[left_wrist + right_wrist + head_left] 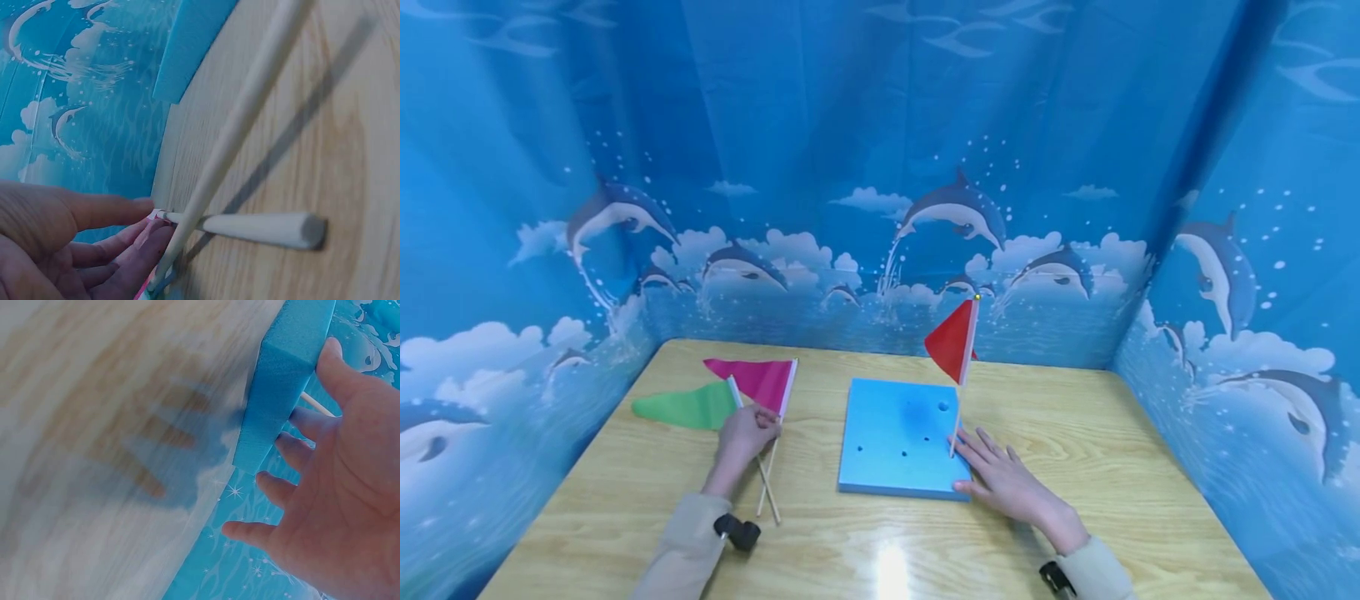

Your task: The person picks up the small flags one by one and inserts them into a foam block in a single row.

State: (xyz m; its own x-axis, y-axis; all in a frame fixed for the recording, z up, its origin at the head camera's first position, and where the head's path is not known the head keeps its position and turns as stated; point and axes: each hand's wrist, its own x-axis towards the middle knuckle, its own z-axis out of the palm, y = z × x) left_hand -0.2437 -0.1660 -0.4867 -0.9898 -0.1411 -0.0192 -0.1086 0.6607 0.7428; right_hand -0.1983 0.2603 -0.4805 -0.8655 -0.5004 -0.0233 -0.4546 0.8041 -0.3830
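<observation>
My left hand (747,433) is at the pink pennant flag (763,383), its thumb and fingertips closed about the wooden stick just below the cloth. A green pennant flag (688,407) lies beneath that hand, and its stick crosses the pink flag's stick. In the left wrist view, one wooden stick (237,112) runs close past the camera. My right hand (1011,483) rests with spread fingers on the right edge of a blue foam block (887,475). Near its fingertips a red pennant flag (951,342) stands in the block, leaning slightly right.
Several small holes and one larger hole (943,407) show in the block's top. The wooden table (820,533) carries everything. A blue curtain (865,167) printed with dolphins surrounds its back and sides.
</observation>
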